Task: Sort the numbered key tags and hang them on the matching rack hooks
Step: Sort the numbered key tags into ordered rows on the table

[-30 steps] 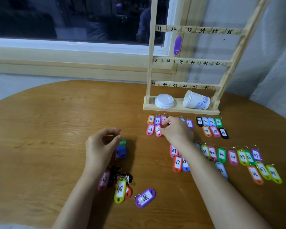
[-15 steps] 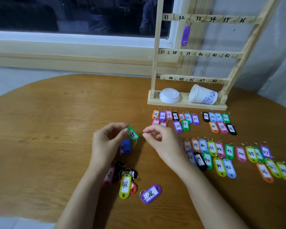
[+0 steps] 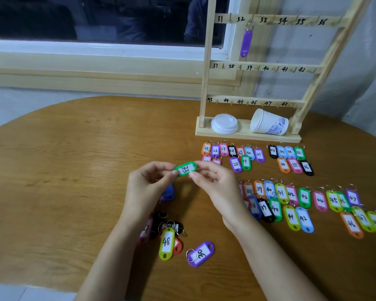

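Note:
A green key tag numbered 33 is held level above the table, pinched at its ends by my left hand and my right hand. The wooden rack stands at the back right with hooks numbered 31 to 48; one purple tag hangs by hook 32. Sorted rows of tags lie in front of the rack, numbers 25 to 36 and 37 to 48. A small unsorted pile with a yellow-green 48 tag and a purple 30 tag lies near my left wrist. A blue tag lies under my left hand.
A stack of white lids and a tipped paper cup rest on the rack's base. The round wooden table ends near a window sill at the back.
My right hand left the sorted rows and came back to the left. It now grips the green 33 tag together with my left hand, which raised the tag.

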`<state>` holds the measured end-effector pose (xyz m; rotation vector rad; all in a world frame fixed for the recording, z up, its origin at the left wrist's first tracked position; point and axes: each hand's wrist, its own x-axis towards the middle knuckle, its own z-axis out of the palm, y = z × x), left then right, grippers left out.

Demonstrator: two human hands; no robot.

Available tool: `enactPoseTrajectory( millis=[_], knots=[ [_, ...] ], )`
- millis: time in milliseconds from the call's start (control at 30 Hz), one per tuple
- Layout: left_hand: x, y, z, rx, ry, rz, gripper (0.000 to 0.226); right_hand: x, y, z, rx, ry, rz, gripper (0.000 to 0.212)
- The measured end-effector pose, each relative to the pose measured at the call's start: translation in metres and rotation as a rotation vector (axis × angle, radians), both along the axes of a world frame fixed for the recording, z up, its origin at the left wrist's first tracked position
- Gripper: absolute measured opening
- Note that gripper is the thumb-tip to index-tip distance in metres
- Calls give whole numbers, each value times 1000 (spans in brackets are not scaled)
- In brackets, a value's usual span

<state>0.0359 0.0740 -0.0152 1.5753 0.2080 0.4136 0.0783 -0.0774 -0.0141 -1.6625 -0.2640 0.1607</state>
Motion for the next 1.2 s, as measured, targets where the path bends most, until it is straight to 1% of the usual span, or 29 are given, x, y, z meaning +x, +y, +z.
enactPoseTrajectory(
  millis=[133, 300, 400, 500, 633, 700, 833, 967, 1000, 1100, 1167, 1200],
  knots=[
    [0, 1, -1, 24, 39, -43, 9, -2, -2, 2, 130, 123, -39, 21],
    [-1, 1, -1, 137, 66, -53, 7, -1, -3, 4, 191, 166, -61, 20],
    [-3, 8, -1, 304, 70, 49, 5, 1, -6, 7, 202, 143, -119, 19],
    [-6, 16, 0, 550, 104, 150, 10, 3, -12, 12, 187, 115, -140, 17],
    [-9, 13, -2, 725, 204, 68, 29, 2, -19, 18, 176, 92, -138, 10],
    [-9, 9, -3, 788, 224, 34, 33, 0, -22, 21, 163, 74, -136, 10],
    [-8, 5, -1, 790, 234, 84, 30, -3, -38, 29, 149, 21, -144, 9],
    [-4, 4, -3, 721, 259, 139, 38, -1, -64, 31, 82, -8, -209, 9],
    [-4, 4, -4, 711, 254, 162, 36, 0, -71, 31, 66, -10, -226, 10],
    [-4, -1, -1, 728, 203, 227, 22, 2, -91, 32, 40, -13, -272, 10],
    [-3, -5, 1, 733, 156, 217, 17, 3, -102, 33, 43, -18, -302, 10],
    [-2, -8, 1, 703, 127, 197, 16, 2, -108, 33, 37, -18, -315, 10]
  ],
)
